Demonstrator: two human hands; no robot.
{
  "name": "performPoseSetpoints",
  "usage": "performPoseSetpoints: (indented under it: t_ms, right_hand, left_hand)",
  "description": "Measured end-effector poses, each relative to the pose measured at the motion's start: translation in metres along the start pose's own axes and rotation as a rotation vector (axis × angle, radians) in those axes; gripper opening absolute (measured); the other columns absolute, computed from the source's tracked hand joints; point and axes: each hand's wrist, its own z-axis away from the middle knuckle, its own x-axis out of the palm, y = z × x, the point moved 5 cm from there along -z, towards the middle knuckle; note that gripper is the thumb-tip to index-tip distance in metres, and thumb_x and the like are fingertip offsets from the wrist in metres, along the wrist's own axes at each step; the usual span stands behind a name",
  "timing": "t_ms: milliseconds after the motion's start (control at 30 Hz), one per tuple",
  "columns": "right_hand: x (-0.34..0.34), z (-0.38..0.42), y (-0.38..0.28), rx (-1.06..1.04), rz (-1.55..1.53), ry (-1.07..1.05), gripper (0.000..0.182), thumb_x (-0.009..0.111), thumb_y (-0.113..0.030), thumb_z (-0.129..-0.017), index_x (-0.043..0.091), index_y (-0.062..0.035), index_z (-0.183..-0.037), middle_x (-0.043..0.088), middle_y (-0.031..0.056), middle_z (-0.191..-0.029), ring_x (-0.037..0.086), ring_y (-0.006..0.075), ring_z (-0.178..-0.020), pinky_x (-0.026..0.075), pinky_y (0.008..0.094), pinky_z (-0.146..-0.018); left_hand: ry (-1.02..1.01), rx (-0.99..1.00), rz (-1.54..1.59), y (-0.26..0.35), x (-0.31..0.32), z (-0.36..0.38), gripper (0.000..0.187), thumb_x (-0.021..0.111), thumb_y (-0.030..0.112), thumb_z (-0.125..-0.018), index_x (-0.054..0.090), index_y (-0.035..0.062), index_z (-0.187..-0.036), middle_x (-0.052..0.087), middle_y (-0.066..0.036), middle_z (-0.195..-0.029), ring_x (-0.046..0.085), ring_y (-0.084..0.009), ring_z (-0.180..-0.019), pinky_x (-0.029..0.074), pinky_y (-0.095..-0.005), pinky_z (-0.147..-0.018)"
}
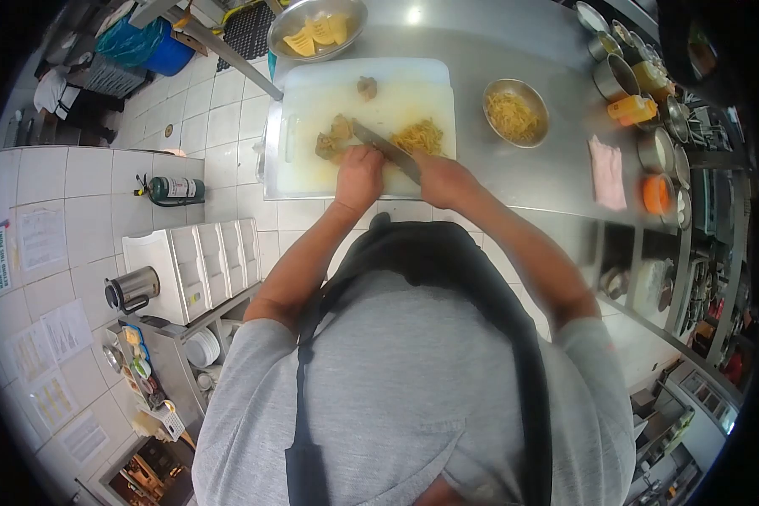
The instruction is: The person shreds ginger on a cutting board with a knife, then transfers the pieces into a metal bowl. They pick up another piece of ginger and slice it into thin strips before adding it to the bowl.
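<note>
My right hand (444, 180) is closed round the handle of a knife (385, 150), whose blade slants up and left over the white cutting board (312, 93). Beside the blade my left hand (361, 175) has its fingers bent and pressed together on the board; what lies under them is hidden. Brownish-yellow pieces (332, 140) sit just up and left of that hand. A pile of thin yellow strips (419, 136) lies right of the blade. One small brown piece (367, 87) rests near the board's top.
A metal bowl (517, 113) of yellow strips stands right of the board. Another bowl (318, 29) with yellow pieces is at the upper left. A pink cloth (607, 173), pots and an orange-capped bottle (632, 109) line the right side. A person (59, 94) is far left.
</note>
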Motion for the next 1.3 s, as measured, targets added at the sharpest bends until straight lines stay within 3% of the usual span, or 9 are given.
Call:
performPoseSetpoints:
  t_ms: [200, 367, 433, 600, 667, 800, 967, 1167, 1300]
  right_hand:
    - [-0.02, 0.009, 0.007, 0.086, 0.033, 0.003, 0.032, 0.06, -0.003, -0.097, 0.058, 0.0012, -0.129, 0.077, 0.0298, -0.114, 0.075, 0.0493, -0.109, 0.058, 0.0594, -0.096]
    - [-0.039, 0.044, -0.011, 0.036, 0.19, 0.152, 0.039, 0.059, 0.002, -0.095, 0.057, -0.0032, -0.134, 0.069, 0.0263, -0.115, 0.075, 0.0473, -0.1, 0.062, 0.0561, -0.087]
    - [-0.042, 0.052, -0.014, 0.013, 0.223, 0.196, 0.037, 0.061, 0.002, -0.095, 0.057, -0.0035, -0.132, 0.066, 0.0242, -0.114, 0.075, 0.0453, -0.096, 0.063, 0.0543, -0.083]
    - [-0.039, 0.066, -0.018, -0.049, 0.312, 0.284, 0.031, 0.064, 0.001, -0.095, 0.06, -0.0039, -0.125, 0.063, 0.0207, -0.113, 0.076, 0.0405, -0.092, 0.063, 0.0506, -0.078]
    - [-0.042, 0.072, -0.02, -0.158, 0.408, 0.363, 0.03, 0.072, -0.001, -0.089, 0.063, -0.0027, -0.117, 0.065, 0.0193, -0.109, 0.078, 0.0326, -0.087, 0.065, 0.0432, -0.071]
    - [-0.056, 0.095, -0.014, -0.064, 0.463, 0.344, 0.026, 0.071, -0.001, -0.089, 0.063, -0.0038, -0.113, 0.066, 0.0185, -0.109, 0.078, 0.0343, -0.087, 0.065, 0.0451, -0.072]
    - [-0.081, 0.157, -0.004, 0.161, 0.279, 0.357, 0.027, 0.07, 0.003, -0.088, 0.061, -0.0041, -0.112, 0.067, 0.0182, -0.109, 0.077, 0.0402, -0.092, 0.064, 0.051, -0.078]
    - [-0.074, 0.195, 0.018, 0.392, -0.335, 0.493, 0.021, 0.071, 0.001, -0.094, 0.059, -0.0041, -0.111, 0.069, 0.0155, -0.099, 0.071, 0.0328, -0.082, 0.057, 0.0459, -0.076]
    - [-0.046, 0.188, 0.025, 0.482, -0.578, 0.556, 0.018, 0.072, -0.001, -0.097, 0.06, -0.0032, -0.111, 0.068, 0.0144, -0.093, 0.067, 0.0288, -0.079, 0.055, 0.0401, -0.076]
  left_hand:
    - [-0.075, -0.107, 0.027, -0.004, 0.014, -0.02, 0.011, 0.073, 0.0, -0.093, 0.078, 0.0051, -0.102, 0.074, -0.014, -0.102, 0.067, -0.0416, -0.104, 0.057, -0.0482, -0.092]
    - [0.124, -0.176, 0.051, 0.009, -0.065, -0.026, 0.034, 0.073, -0.001, -0.09, 0.076, 0.0071, -0.123, 0.074, -0.018, -0.123, 0.063, -0.0434, -0.125, 0.053, -0.0483, -0.108]
    - [0.055, -0.194, 0.081, 0.023, -0.08, -0.033, 0.05, 0.076, 0.003, -0.087, 0.072, 0.0115, -0.137, 0.068, -0.018, -0.139, 0.056, -0.0446, -0.138, 0.046, -0.0543, -0.117]
    - [-0.405, 0.198, -0.001, 0.09, -0.048, -0.04, 0.079, 0.083, 0.007, -0.078, 0.066, 0.0201, -0.154, 0.047, -0.019, -0.169, 0.034, -0.048, -0.164, 0.033, -0.0667, -0.126]
    - [-0.462, 0.186, -0.009, 0.083, -0.025, -0.035, 0.081, 0.084, 0.008, -0.077, 0.066, 0.0212, -0.155, 0.042, -0.019, -0.173, 0.029, -0.0476, -0.167, 0.033, -0.0673, -0.127]
    - [-0.529, 0.081, -0.101, 0.036, -0.009, -0.03, 0.084, 0.088, 0.02, -0.08, 0.063, 0.0262, -0.16, 0.034, -0.017, -0.181, 0.023, -0.0468, -0.17, 0.034, -0.07, -0.126]
    - [-0.554, 0.07, -0.13, 0.003, -0.01, -0.043, 0.086, 0.09, 0.034, -0.085, 0.058, 0.0305, -0.165, 0.042, -0.016, -0.177, 0.029, -0.0447, -0.168, 0.037, -0.0759, -0.121]
    - [-0.624, 0.108, 0.087, 0.02, 0.025, -0.098, 0.079, 0.087, 0.028, -0.087, 0.061, 0.0221, -0.162, 0.055, -0.015, -0.168, 0.048, -0.0411, -0.156, 0.043, -0.0654, -0.121]
    - [-0.882, 0.186, -0.035, 0.019, 0.043, -0.108, 0.064, 0.081, 0.019, -0.09, 0.069, 0.0187, -0.154, 0.067, -0.019, -0.151, 0.065, -0.0396, -0.134, 0.052, -0.0528, -0.112]
